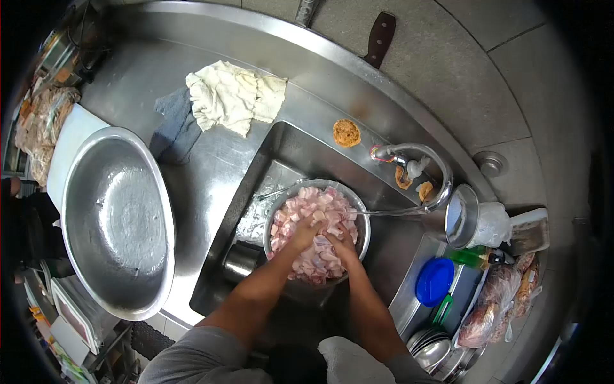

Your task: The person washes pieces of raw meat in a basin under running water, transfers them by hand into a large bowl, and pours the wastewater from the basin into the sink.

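A round metal bowl (365,238) full of pale pink raw meat pieces (313,203) stands in the sink (214,272). Both hands are down among the pieces, close together near the bowl's middle. My left hand (304,235) has its fingers bent into the meat, the tips partly hidden. Just right of it, my right hand (343,247) curls thumb and fingers around some of the pieces. From the curved faucet (448,173), a clear stream of water (393,212) runs to the bowl's right side.
Left on the counter lies a large metal basin (121,217); cloths (230,96) lie behind the sink. A metal cup (242,260) sits in the sink. To the right are a blue lid (435,281), ladles (430,349) and bagged food (492,301). A dark-handled knife (382,38) is at the back.
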The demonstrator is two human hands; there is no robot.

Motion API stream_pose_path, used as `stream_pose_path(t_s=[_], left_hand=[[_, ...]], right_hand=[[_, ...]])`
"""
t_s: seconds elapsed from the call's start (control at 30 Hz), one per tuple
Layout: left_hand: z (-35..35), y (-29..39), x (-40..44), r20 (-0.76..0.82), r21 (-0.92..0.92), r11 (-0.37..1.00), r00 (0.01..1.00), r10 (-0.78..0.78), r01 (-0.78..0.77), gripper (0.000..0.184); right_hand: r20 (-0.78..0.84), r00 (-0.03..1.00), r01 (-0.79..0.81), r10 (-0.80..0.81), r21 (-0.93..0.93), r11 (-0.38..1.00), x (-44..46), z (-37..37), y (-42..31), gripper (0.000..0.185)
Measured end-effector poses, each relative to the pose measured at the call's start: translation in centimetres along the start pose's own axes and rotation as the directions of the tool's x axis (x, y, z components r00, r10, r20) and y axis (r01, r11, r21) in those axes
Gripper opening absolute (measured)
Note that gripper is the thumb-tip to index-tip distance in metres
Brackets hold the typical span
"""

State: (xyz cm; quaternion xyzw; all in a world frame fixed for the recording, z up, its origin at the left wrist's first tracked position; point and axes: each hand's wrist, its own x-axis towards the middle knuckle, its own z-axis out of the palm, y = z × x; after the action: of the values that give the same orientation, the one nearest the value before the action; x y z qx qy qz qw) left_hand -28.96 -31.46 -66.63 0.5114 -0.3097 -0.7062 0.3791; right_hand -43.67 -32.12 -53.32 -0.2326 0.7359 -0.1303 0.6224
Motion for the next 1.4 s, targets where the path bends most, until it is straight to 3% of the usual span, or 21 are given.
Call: stream_pose_path(t_s=[0.03,0.1,0.17,0.2,0.23,0.3,0.37,0.43,0.47,0.57,0.63,0.7,0.73,0.77,0.83,0.9,0.97,1.1,1.2,1.33,1.4], left_hand=[[0.2,2.6,-0.9,0.054,-0.068,0.99,0.991,-0.121,0.124,0.055],[1.5,8.5,-3.7,-0.035,-0.013,0.99,0.989,-0.141,0.141,0.044],[1.2,9.5,-4.4,0.142,0.149,0.987,0.986,-0.088,0.067,0.045],[0.0,6.2,-2.3,0.242,0.437,0.899,0.966,-0.086,-0.03,0.049],[-0.2,9.1,-3.5,0.243,0.436,0.9,0.966,-0.086,-0.029,0.049],[-1.0,14.3,-5.6,0.026,0.825,0.563,0.993,-0.12,0.046,0.064],[-3.1,11.1,-4.0,0.014,0.805,0.591,0.996,-0.088,0.041,0.08],[-4.4,10.4,-3.6,0.232,0.575,0.818,0.965,-0.122,-0.034,0.109],[-4.0,10.5,-3.9,0.194,0.681,0.732,0.971,-0.142,-0.029,0.135],[-1.0,7.2,-2.5,-0.001,0.715,0.696,0.995,-0.099,0.07,0.131],[-0.8,8.1,-3.1,0.048,0.483,0.869,0.988,-0.144,0.103,0.127],[-1.3,6.7,-2.4,0.074,0.297,0.955,0.996,-0.043,0.019,0.115],[-1.2,6.4,-2.2,0.191,0.359,0.931,0.982,-0.007,-0.063,0.101],[-1.4,5.8,-2.7,0.191,0.352,0.934,0.982,-0.006,-0.063,0.101],[-1.5,8.3,-4.8,0.313,0.548,0.733,0.912,0.266,-0.402,0.079],[-1.8,13.3,-6.4,0.36,0.707,0.599,0.921,0.151,-0.375,0.085],[-2.4,13.1,-5.4,0.015,0.782,0.622,0.999,0.028,-0.029,0.104],[-2.5,12.0,-3.1,0.118,0.819,0.56,0.992,0.043,-0.122,0.127],[-1.9,3.7,0.7,0.124,0.744,0.644,0.984,0.126,-0.176,0.124],[-0.2,7.5,-3.3,0.128,0.508,0.861,0.99,-0.051,-0.021,0.093],[1.0,6.8,-4.9,0.147,0.293,0.95,0.987,0.069,-0.11,0.083]], right_hand=[[-0.004,1.0,0.001,-0.001,-0.001,1.0,0.0,-0.5,0.5,0.094],[0.118,0.773,0.63,-0.624,-0.268,0.729,1.1,-1.4,2.4,0.081],[0.167,0.765,0.634,-0.622,-0.369,0.68,-2.7,-1.9,-0.9,0.071],[0.276,0.811,0.581,-0.516,-0.274,0.767,-4.0,-2.7,-2.4,0.069],[0.39,0.826,0.503,-0.406,-0.186,0.844,-4.9,-3.5,-3.5,0.066],[0.359,0.849,0.467,-0.387,-0.169,0.868,-3.6,-6.4,-4.4,0.063],[0.201,0.948,0.296,-0.248,-0.263,0.918,2.3,-9.6,-2.7,0.07],[0.191,0.942,0.31,-0.277,-0.17,0.936,6.2,-8.4,-0.5,0.076],[0.165,0.938,0.32,-0.304,-0.077,0.944,7.9,-7.8,0.6,0.083],[0.04,0.922,0.38,-0.385,-0.275,0.883,9.8,-1.6,3.3,0.099],[0.064,0.958,0.285,-0.278,-0.154,0.946,4.9,-0.9,0.5,0.104],[0.159,0.872,0.489,-0.463,-0.32,0.811,1.4,-1.8,-1.5,0.08],[0.205,0.77,0.604,-0.604,-0.539,0.587,1.8,-2.8,-1.1,0.073],[0.207,0.772,0.602,-0.602,-0.545,0.584,1.8,-4.3,-0.5,0.073],[0.337,0.853,0.5,-0.399,-0.311,0.808,0.4,-6.8,-1.4,0.069],[0.335,0.899,0.353,-0.282,-0.173,0.92,-1.3,-8.1,-4.1,0.063],[0.218,0.948,0.288,-0.234,-0.265,0.92,0.7,-9.3,-4.8,0.059],[0.056,0.97,0.238,-0.236,-0.418,0.877,7.5,-4.3,-1.0,0.086],[0.092,0.913,0.396,-0.397,-0.431,0.811,9.4,-0.8,2.2,0.1],[0.061,0.847,0.518,-0.527,-0.316,0.795,4.9,-1.0,3.4,0.091],[0.098,0.87,0.493,-0.484,-0.236,0.838,1.1,-1.5,2.0,0.09]])
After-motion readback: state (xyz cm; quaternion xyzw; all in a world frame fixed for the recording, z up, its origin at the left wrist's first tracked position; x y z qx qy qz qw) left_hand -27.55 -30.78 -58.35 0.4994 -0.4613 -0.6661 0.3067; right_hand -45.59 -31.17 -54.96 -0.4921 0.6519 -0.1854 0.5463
